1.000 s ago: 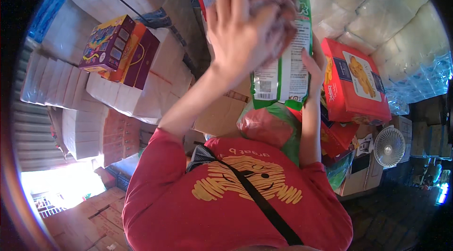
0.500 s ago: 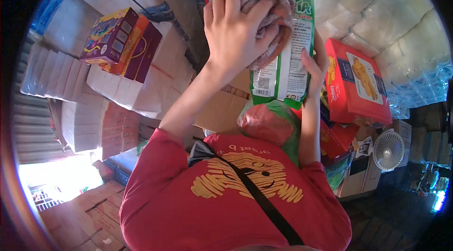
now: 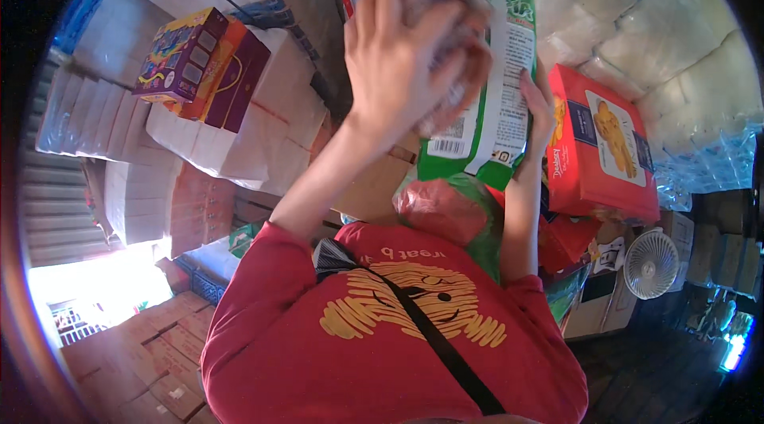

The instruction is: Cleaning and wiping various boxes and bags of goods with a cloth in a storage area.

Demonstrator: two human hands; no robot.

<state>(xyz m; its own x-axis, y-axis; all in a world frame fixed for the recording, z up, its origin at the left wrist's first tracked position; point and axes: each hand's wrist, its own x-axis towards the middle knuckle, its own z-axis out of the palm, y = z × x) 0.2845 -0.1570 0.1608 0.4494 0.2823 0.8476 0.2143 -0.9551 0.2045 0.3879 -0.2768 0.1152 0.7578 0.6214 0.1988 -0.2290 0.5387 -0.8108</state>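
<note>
My left hand [image 3: 391, 66], blurred by motion, is closed round a bunched pinkish-grey cloth [image 3: 465, 14]. The cloth lies against the printed face of a green and white packet [image 3: 501, 93], covering part of it. My right hand [image 3: 539, 109] grips that packet by its right edge, thumb on the front and the other fingers hidden behind. Below the packet, close to my chest, is a clear plastic bag with something red inside [image 3: 442, 205].
On the right stand a red biscuit box [image 3: 601, 145] and a white fan [image 3: 651, 263]. Purple and orange boxes [image 3: 203, 66] sit on white wrapped stacks at the left. Plastic-wrapped bundles [image 3: 660, 34] rise at the back right. Brown cartons [image 3: 151, 352] lie at the lower left.
The packet has dropped slightly and tilted, and its lower end is nearer my chest. My left hand and the cloth have shifted a little over its face.
</note>
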